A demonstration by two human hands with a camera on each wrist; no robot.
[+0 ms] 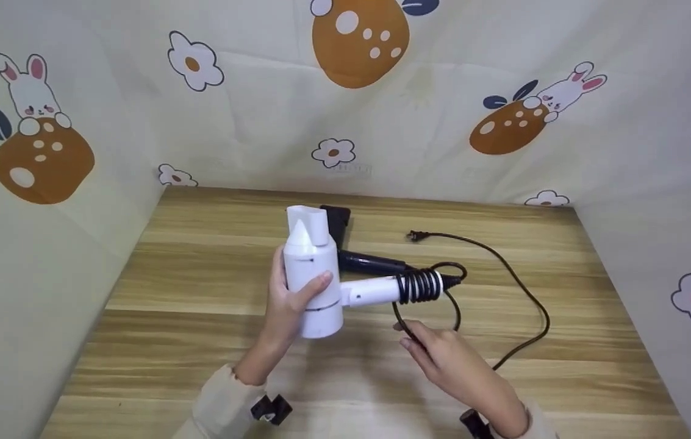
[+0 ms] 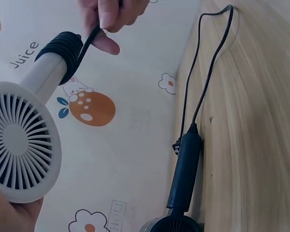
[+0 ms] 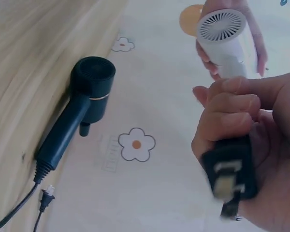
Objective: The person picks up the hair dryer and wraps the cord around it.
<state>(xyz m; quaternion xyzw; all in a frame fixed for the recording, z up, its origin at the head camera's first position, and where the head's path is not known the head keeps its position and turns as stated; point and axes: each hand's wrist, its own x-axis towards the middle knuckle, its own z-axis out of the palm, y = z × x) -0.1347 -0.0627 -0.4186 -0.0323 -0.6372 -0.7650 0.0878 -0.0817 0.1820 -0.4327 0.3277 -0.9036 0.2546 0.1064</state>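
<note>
A white hair dryer (image 1: 319, 321) is held off the table by my left hand (image 1: 285, 308), which grips its barrel with the thumb across the near side. Its nozzle points away from me and its handle (image 1: 372, 292) points right. Black cord (image 1: 419, 286) is wound in several turns round the handle end. My right hand (image 1: 450, 360) pinches a loose length of this cord, just below and right of the coil. In the right wrist view, a blurred black block (image 3: 229, 169) shows against the curled fingers; its kind is unclear. The left wrist view shows the white dryer's slotted vent (image 2: 15, 140).
A dark hair dryer (image 1: 372, 263) lies on the wooden table (image 1: 211, 274) behind the white one, which partly hides it. Its cord (image 1: 522, 283) curves out to the right, with the plug (image 1: 416, 236) near the back. Patterned cloth (image 1: 260, 116) surrounds the table's back and sides.
</note>
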